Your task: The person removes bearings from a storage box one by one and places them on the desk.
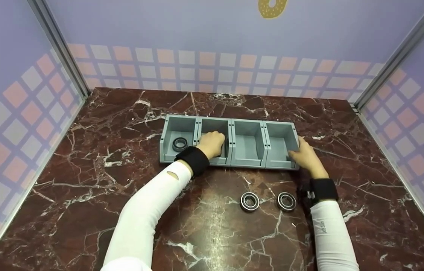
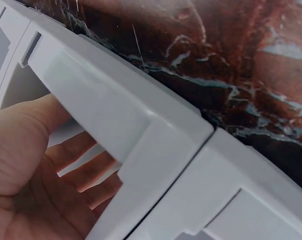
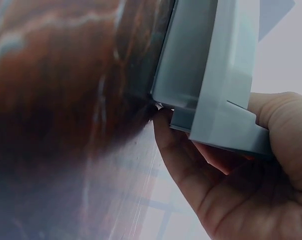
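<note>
A row of joined grey parts bins (image 1: 247,162) stands across the table. My left hand (image 1: 212,145) reaches down into the second bin from the left, fingers bent. In the left wrist view, the bin's front lip (image 2: 100,105) hides my fingertips, and I cannot tell whether they hold anything. At the row's right end, my right hand (image 1: 307,156) grips the outer side wall of the last bin. The right wrist view shows thumb and fingers on either side of that bin wall (image 3: 223,120). A black-and-silver ball bearing (image 1: 180,143) lies in the leftmost bin.
Two more bearings lie on the marbled table in front of the bins, one nearer the middle (image 1: 249,201) and one to its right (image 1: 286,201). Purple panels with pink and white squares (image 1: 207,58) enclose the back and sides.
</note>
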`<state>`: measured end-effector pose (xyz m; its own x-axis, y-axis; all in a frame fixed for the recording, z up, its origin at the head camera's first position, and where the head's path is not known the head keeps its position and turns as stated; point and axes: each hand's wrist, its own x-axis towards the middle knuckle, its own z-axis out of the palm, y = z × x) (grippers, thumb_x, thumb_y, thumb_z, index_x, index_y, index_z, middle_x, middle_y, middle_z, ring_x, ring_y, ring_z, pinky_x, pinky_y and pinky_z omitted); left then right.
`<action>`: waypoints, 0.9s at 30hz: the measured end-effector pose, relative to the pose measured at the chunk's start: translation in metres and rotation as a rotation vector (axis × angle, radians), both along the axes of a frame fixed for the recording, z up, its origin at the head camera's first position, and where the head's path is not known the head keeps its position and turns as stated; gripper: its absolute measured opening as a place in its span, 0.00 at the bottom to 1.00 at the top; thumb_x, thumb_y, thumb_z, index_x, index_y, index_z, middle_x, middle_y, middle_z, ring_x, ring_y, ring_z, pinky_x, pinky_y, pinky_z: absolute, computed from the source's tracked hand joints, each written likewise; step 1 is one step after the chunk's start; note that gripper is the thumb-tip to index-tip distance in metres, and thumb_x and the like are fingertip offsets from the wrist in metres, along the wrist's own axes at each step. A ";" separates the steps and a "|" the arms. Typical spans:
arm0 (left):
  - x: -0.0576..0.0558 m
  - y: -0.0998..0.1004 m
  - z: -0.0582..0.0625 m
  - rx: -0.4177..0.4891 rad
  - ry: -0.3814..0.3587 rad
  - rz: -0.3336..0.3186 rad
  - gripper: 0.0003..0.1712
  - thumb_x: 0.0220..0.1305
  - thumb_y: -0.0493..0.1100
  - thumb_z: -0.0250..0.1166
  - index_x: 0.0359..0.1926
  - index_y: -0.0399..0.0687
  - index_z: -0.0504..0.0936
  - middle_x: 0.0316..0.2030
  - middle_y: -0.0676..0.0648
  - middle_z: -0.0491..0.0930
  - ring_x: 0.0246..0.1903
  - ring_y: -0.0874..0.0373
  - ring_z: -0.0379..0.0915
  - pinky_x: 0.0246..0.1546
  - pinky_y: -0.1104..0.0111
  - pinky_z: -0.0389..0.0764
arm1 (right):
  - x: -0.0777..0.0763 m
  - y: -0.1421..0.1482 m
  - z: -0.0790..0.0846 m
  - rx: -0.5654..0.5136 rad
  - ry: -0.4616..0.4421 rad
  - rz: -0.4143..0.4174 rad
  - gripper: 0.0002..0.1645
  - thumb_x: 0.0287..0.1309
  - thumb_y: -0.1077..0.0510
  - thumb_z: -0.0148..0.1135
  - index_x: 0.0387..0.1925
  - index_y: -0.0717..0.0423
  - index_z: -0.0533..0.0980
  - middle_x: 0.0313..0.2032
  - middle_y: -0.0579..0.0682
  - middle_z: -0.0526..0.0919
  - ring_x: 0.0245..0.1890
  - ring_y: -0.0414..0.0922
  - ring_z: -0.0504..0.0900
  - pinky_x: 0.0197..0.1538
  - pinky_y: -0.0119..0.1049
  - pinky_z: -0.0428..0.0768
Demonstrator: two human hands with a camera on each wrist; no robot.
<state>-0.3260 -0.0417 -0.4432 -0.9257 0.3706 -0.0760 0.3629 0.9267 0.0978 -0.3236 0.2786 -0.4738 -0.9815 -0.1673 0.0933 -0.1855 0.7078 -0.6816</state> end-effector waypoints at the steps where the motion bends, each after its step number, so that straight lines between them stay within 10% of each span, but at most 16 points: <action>1: 0.000 0.000 0.001 0.001 -0.003 0.003 0.08 0.60 0.35 0.58 0.40 0.41 0.81 0.43 0.39 0.79 0.42 0.43 0.76 0.40 0.54 0.77 | 0.000 0.000 0.000 0.002 -0.001 -0.001 0.37 0.54 0.71 0.54 0.63 0.78 0.53 0.53 0.77 0.67 0.54 0.69 0.67 0.55 0.59 0.64; 27: -0.001 0.002 -0.002 -0.004 0.015 0.040 0.12 0.64 0.33 0.55 0.45 0.40 0.81 0.46 0.38 0.76 0.45 0.42 0.74 0.42 0.52 0.76 | 0.001 -0.002 0.001 0.017 -0.002 -0.017 0.36 0.54 0.71 0.55 0.63 0.77 0.54 0.53 0.77 0.67 0.53 0.69 0.67 0.55 0.59 0.64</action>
